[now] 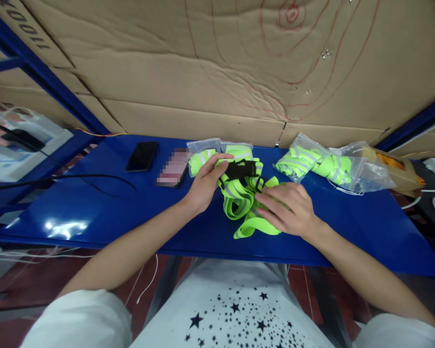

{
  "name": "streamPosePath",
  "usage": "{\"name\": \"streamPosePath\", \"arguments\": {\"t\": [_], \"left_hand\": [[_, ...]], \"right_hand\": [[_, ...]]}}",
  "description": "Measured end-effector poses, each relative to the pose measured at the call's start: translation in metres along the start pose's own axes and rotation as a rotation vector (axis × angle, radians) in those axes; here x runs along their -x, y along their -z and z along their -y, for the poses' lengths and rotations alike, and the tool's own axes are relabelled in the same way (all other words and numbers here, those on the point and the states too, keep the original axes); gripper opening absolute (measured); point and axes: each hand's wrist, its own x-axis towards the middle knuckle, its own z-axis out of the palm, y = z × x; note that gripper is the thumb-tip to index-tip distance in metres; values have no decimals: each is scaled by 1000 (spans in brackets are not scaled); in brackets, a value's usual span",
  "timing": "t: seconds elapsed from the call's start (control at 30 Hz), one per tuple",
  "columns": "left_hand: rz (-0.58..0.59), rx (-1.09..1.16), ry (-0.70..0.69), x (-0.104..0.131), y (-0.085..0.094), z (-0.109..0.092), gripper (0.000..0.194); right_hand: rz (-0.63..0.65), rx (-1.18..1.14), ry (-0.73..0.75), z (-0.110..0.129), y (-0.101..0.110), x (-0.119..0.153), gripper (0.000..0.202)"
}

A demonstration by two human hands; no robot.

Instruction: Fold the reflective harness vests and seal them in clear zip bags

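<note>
Nearest the camera, a white star-print shirt (235, 308) is occupying 6 o'clock, below the front edge of the blue worktop (105, 208). Reference: the green strap bundle (235, 200) is forming the dial centre; 12 o'clock is pointing away from the wearer. The bundle is resting in loops on the worktop. Its black band (243, 170) is sitting at 12 o'clock, its long axis running from 9 to 3 o'clock. The left hand (206, 184) is standing between 9 and 10 o'clock, nearer the band; its thumb and index finger appear to be pinching the band's left end. The right hand (292, 209) is standing between 3 and 4 o'clock, its fingers curling close together over the straps; whether they are pinching anything cannot be told. From the left fingers, the band is lying at 3 o'clock, touching; from the right fingers, at 11 o'clock. Bagged straps (299, 163) are lying at 2 o'clock.
</note>
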Motion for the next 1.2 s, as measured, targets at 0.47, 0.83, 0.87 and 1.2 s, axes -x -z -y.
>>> {"name": "streamPosePath", "arguments": {"t": [0.47, 0.83, 0.87, 1.2], "left_hand": [[337, -868, -895, 23, -7, 13, 43], [354, -736, -680, 28, -13, 12, 32], [375, -765, -679, 27, -13, 7, 32], [51, -515, -467, -12, 34, -57, 46]], "right_hand": [[182, -28, -282, -7, -13, 5, 47], [322, 280, -219, 19, -15, -6, 84], [313, 280, -223, 18, -13, -7, 84], [-243, -497, -917, -99, 41, 7, 19]]}}
